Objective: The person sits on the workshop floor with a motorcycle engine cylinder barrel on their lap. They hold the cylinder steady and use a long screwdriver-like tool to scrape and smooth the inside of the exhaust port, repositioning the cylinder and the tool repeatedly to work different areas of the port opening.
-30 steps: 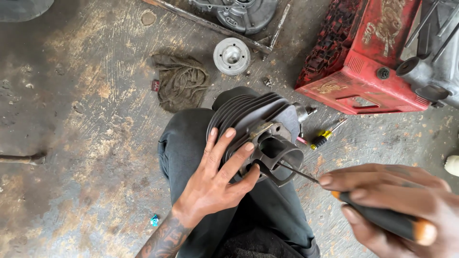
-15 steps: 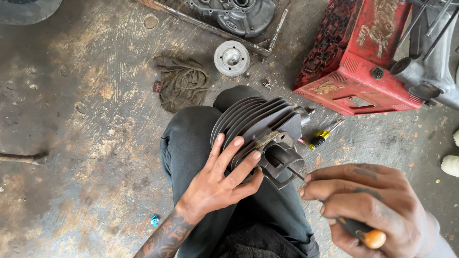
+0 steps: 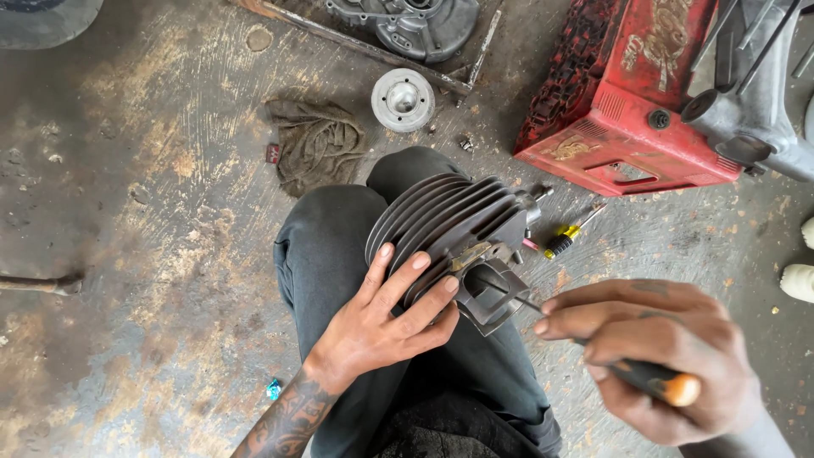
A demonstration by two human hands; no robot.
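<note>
Since the earlier frame your right hand (image 3: 657, 360) has drawn back, exposing more screwdriver (image 3: 593, 348) shaft. Finned cylinder (image 3: 454, 233) rests on your knee, long axis running lower-left to upper-right, open port facing the screwdriver tip. Left hand (image 3: 381, 326) clasps its fins; right grip is closed around the orange-ended handle. Red casing (image 3: 627, 110) lies on the floor beyond.

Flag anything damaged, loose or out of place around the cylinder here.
No damage shows on the finned cylinder, which the left hand steadies on the knee while the right hand works a screwdriver tip into its port. Loose on the stained floor: a dirty rag, a round metal part and a small yellow screwdriver.
</note>
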